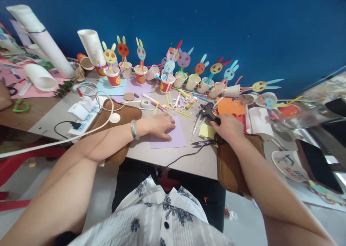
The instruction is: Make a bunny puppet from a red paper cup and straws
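Note:
My left hand lies with fingers apart on a sheet of purple paper at the front of the table. To the right, my right hand has its fingers closed round the handle of a black glue gun. The glue gun rests low over the tabletop, and its grip is partly hidden by the hand. Yellow sticky notes and small dark thread snips lie just beside that hand. A black cord passes the snips toward the table's front edge.
Paper cups holding rabbit-faced figures, such as a blue rabbit, line the blue wall. Paper scraps and pens lie before them. A power strip stands left, a phone right. Brown pads lie under both arms. Another person's hand shows far left.

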Motion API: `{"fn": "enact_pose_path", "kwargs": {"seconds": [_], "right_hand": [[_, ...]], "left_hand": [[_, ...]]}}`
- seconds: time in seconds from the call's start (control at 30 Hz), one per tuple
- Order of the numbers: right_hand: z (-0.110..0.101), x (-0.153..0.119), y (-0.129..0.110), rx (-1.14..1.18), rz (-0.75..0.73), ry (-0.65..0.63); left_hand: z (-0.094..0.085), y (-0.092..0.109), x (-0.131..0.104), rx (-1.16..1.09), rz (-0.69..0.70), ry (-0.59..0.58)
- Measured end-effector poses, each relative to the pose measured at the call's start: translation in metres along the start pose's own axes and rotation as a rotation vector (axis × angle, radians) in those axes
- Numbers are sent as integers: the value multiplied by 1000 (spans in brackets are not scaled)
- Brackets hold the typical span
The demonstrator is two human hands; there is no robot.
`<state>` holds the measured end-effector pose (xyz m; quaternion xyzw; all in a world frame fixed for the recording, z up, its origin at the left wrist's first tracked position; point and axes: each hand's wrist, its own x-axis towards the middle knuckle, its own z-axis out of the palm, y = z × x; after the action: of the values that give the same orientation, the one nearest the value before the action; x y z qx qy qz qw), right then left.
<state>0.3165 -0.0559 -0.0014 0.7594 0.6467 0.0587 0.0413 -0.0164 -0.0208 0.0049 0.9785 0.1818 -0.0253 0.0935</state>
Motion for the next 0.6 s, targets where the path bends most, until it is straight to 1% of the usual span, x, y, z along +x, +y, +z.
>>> {"fn": "enact_pose_path", "kwargs": {"seconds": [0.1, 0.17, 0.27, 0.37, 0.47, 0.6], "right_hand": [[-9, 0, -3, 27, 14, -31], [-17, 4, -3, 89, 51, -59], [-30, 20, 0, 237, 131, -87], [-37, 44, 5, 326, 177, -114], [-33, 68, 9, 409, 222, -174], [-11, 91, 11, 493, 331, -181]], "left_hand": [[-7, 6, 4, -11, -33, -52], [-12, 11, 5, -25, -56, -90], [-16, 18, 3, 9, -82, -142], [-12, 23, -1, 26, -85, -126], [-4, 24, -7, 23, -107, -71], [4, 20, -12, 31, -82, -48]]}}
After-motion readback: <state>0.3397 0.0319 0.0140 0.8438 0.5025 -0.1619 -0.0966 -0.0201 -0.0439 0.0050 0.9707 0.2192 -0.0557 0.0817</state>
